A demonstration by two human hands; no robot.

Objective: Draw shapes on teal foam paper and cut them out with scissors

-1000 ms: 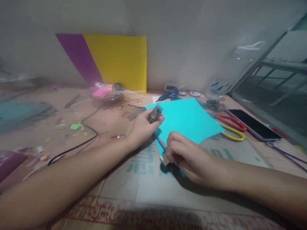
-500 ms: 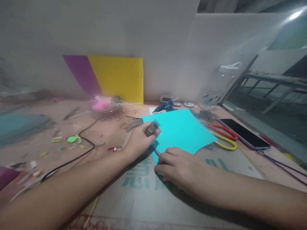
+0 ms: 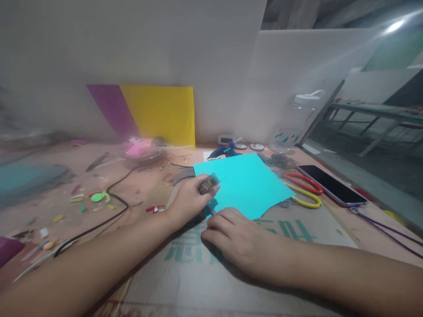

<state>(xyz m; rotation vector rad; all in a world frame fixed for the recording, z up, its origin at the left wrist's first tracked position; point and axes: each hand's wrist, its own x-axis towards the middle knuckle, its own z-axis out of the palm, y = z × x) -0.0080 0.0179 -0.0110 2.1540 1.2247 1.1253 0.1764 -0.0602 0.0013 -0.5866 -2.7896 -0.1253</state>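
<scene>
A bright turquoise sheet [image 3: 244,185] lies on a cardboard board [image 3: 198,281] with green characters. My left hand [image 3: 194,196] is closed on a small clear case with a dark label [image 3: 208,183], at the sheet's left edge. Beside it, my right hand [image 3: 231,233] is closed around a thin stick-like object [image 3: 212,211] at the sheet's lower left corner; most of that object is hidden by the fingers. The two hands are close together, the right one nearer to me.
Behind the sheet lies a blue glue gun [image 3: 223,150]. A bottle [image 3: 289,123], a phone [image 3: 332,185] and red and yellow loop handles [image 3: 307,200] are at right. A black cable [image 3: 109,215] and small scraps lie left; yellow and purple sheets [image 3: 161,114] lean on the wall.
My right hand has shifted slightly left and down, and less of the thin object shows. The case in my left hand is tilted differently. The whole view has moved a little.
</scene>
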